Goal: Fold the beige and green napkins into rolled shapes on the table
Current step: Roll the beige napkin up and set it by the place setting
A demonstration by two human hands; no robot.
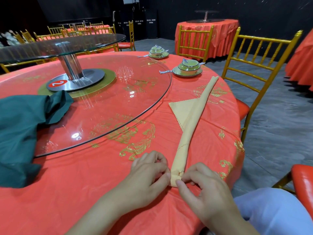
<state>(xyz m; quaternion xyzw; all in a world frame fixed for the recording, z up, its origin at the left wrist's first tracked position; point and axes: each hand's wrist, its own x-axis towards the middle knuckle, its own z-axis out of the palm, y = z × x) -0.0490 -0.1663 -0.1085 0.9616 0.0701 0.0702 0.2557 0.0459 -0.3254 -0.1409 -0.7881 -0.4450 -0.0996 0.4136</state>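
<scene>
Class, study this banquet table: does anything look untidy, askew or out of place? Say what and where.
The green napkin lies crumpled at the left, draped partly over the edge of the glass disc. The beige napkin is rolled into a long tube, but a triangular corner sticks out flat from its left side.

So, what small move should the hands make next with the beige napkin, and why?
Probably curl the near end forward into a tight first turn. The beige napkin already lies as a long roll, and the left hand and right hand both pinch its near end.
</scene>
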